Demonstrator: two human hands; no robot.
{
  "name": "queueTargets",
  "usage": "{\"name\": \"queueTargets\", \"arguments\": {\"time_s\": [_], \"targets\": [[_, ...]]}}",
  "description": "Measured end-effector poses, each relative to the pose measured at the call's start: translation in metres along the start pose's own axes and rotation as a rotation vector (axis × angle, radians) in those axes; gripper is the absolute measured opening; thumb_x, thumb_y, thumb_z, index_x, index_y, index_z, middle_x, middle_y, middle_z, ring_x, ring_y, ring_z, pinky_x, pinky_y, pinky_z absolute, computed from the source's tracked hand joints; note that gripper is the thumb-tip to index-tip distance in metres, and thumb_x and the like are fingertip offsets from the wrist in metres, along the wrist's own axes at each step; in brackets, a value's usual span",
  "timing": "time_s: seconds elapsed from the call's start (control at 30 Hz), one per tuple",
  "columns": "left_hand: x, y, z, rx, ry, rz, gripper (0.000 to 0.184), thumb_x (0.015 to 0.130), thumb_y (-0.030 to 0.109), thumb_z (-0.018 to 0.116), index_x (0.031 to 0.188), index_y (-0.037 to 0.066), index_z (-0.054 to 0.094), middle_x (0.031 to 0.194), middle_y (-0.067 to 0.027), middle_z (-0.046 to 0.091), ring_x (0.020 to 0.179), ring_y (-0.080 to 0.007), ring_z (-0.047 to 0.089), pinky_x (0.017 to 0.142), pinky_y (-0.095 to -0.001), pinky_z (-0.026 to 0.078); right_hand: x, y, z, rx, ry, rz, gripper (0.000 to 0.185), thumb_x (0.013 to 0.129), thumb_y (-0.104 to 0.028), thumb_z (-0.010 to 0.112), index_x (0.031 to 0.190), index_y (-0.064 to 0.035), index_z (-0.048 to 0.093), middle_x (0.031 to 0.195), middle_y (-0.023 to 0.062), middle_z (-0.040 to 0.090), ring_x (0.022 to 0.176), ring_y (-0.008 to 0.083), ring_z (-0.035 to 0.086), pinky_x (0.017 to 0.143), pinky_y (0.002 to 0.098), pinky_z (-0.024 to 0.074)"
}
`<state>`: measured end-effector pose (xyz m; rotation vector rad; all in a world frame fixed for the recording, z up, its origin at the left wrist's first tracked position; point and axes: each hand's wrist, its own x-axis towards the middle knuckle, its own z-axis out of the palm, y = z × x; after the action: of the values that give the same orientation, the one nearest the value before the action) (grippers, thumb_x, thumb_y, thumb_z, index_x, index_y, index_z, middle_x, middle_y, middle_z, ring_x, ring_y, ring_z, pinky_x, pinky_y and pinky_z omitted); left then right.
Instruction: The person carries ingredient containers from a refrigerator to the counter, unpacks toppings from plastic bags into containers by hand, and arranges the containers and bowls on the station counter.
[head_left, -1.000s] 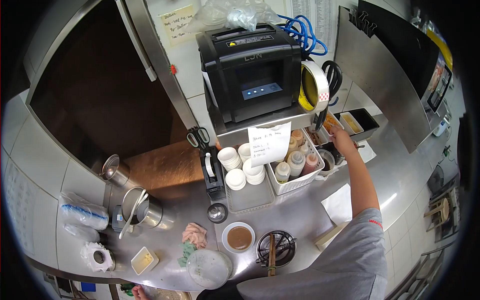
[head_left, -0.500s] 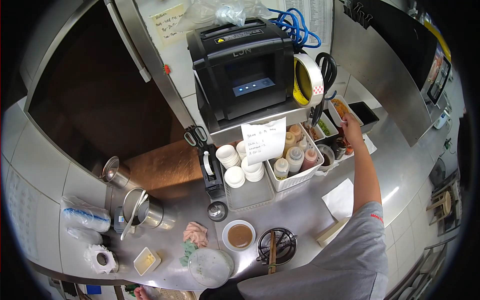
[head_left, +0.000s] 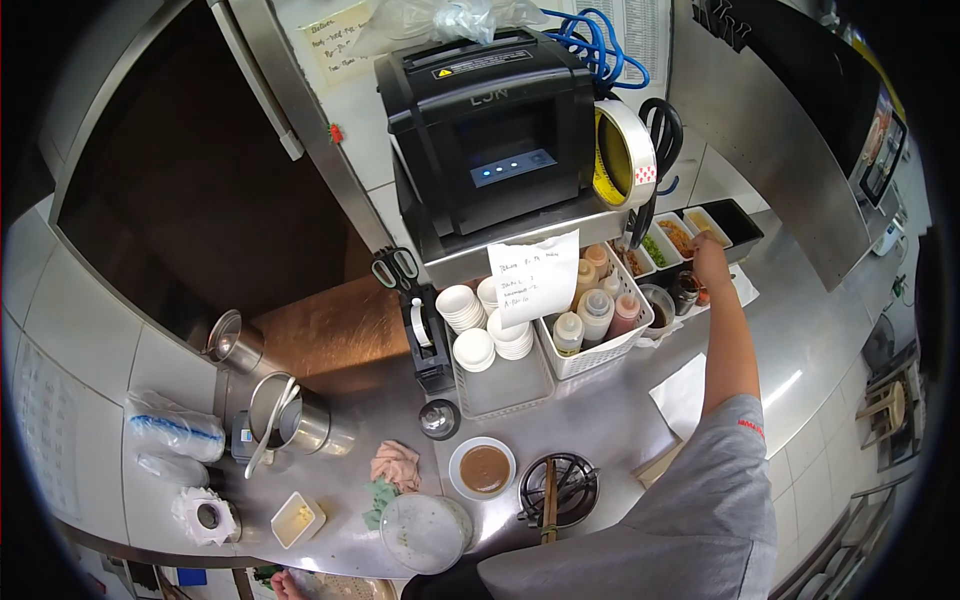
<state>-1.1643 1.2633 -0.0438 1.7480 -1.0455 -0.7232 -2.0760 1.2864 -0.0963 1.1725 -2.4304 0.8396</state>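
Observation:
At the back right, my right hand (head_left: 710, 262) is closed at the near end of a small white container (head_left: 699, 218) with pale yellow contents. Its fingertips are partly hidden. Beside it in the row are a white container of orange shreds (head_left: 676, 236) and one of chopped greens (head_left: 656, 251). A dark jar (head_left: 686, 291) and a tub of dark liquid (head_left: 657, 310) stand just left of my wrist. Low at the bottom edge, part of my left hand (head_left: 285, 585) shows near a tray (head_left: 345, 588); its fingers are mostly cut off.
A bowl of brown sauce (head_left: 484, 469), a burner stand with tongs (head_left: 560, 491) and a clear round lid (head_left: 426, 534) sit in front. Behind are a basket of squeeze bottles (head_left: 592, 352), stacked white cups (head_left: 474, 350) and a printer (head_left: 490, 130) on a shelf.
The container of orange shreds, held at its near end before, now sits down in the row. My right hand has shifted to the container with pale yellow contents. The view has shifted slightly.

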Motion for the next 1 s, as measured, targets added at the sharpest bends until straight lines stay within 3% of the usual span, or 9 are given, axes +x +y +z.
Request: {"name": "queueTargets", "arguments": {"time_s": [0.23,0.33,0.43,0.47,0.53,0.67,0.8,0.93,1.0], "targets": [[-0.01,0.023,0.014,-0.079,0.095,-0.032,0.023,0.091,0.021,0.053,0.107,0.004,0.055,0.111,-0.011,0.052,0.098,-0.0236,0.049,0.087,-0.0373,0.041,-0.027,-0.11,-0.093,0.151,0.274,-0.085,0.015,0.082,0.004,0.052,0.092,-0.0006,0.063,0.095,0.015,0.058,0.083,0.0312,0.06,0.074,0.0347,0.0486],[0.004,-0.001,-0.003,-0.177,0.015,-0.074,0.025,0.092,0.021,0.052,0.107,0.003,0.059,0.107,-0.0132,0.055,0.093,-0.0242,0.051,0.082,-0.0374,0.045,-0.074,-0.159,-0.118,0.394,0.263,-0.043,0.012,0.088,0.001,0.052,0.094,-0.0019,0.062,0.091,0.0086,0.058,0.077,0.0174,0.056,0.068,0.0269,0.0459],[0.015,-0.015,-0.02,0.136,-0.158,-0.098,0.036,0.092,0.028,0.051,0.118,0.005,0.059,0.108,-0.0168,0.057,0.096,-0.0259,0.053,0.084,-0.0397,0.046,-0.14,-0.217,-0.126,0.755,0.158,-0.017,0.012,0.09,0.0,0.051,0.094,-0.0014,0.062,0.09,0.0028,0.058,0.077,0.0098,0.053,0.067,0.0237,0.044],[0.016,-0.021,-0.018,0.128,-0.159,-0.099,0.036,0.092,0.028,0.051,0.118,0.005,0.059,0.108,-0.0168,0.057,0.096,-0.0259,0.053,0.084,-0.0397,0.046,-0.165,-0.241,-0.13,0.993,0.035,0.087,0.011,0.09,-0.001,0.052,0.094,-0.0024,0.062,0.09,0.0013,0.059,0.078,0.0086,0.054,0.069,0.0234,0.0448],[0.011,-0.009,-0.004,-0.363,-0.16,0.02,0.02,0.091,0.024,0.053,0.078,0.01,0.046,0.073,0.0012,0.048,0.07,-0.0113,0.051,0.065,-0.0261,0.043,-0.213,-0.293,-0.125,1.37,-0.228,0.232,0.011,0.09,-0.006,0.054,0.097,-0.0063,0.063,0.091,0.0021,0.062,0.077,0.0103,0.058,0.071,0.0251,0.048],[-0.009,0.039,0.023,-0.322,-0.187,0.172,0.021,0.09,0.024,0.056,0.094,0.004,0.059,0.084,-0.0013,0.058,0.08,-0.0102,0.053,0.073,-0.025,0.043,-0.3,-0.412,-0.11,1.709,-1.109,0.422,0.021,0.094,-0.012,0.053,0.113,-0.004,0.058,0.099,0.0057,0.062,0.088,0.013,0.06,0.077,0.0262,0.0491],[-0.023,0.064,0.043,-0.451,-0.36,0.225,0.021,0.083,0.0,0.055,0.07,0.007,0.04,0.079,-0.0055,0.058,0.078,-0.0129,0.052,0.074,-0.0271,0.042,-0.37,-0.505,-0.091,1.623,-1.737,0.337,0.039,0.101,-0.024,0.041,0.135,-0.0064,0.04,0.122,0.0077,0.051,0.107,0.015,0.053,0.089,0.0306,0.0437],[-0.04,0.065,0.055,-0.467,-0.476,0.445,0.022,0.08,-0.006,0.056,0.08,0.009,0.04,0.077,-0.0048,0.054,0.074,-0.0115,0.05,0.07,-0.0242,0.041,-0.409,-0.544,-0.08,1.936,-1.855,0.678,0.04,0.101,-0.031,0.039,0.131,-0.0038,0.041,0.121,0.009,0.05,0.111,0.0184,0.053,0.096,0.0332,0.0429],[-0.035,0.046,0.053,-0.447,-0.513,0.497,0.021,0.081,-0.006,0.056,0.082,0.009,0.041,0.078,-0.0046,0.054,0.074,-0.0112,0.05,0.069,-0.0235,0.04,-0.421,-0.552,-0.078,1.988,-1.801,0.77,0.033,0.1,-0.022,0.041,0.126,-0.0012,0.043,0.123,0.0106,0.05,0.114,0.0194,0.052,0.1,0.0349,0.0418]]}}
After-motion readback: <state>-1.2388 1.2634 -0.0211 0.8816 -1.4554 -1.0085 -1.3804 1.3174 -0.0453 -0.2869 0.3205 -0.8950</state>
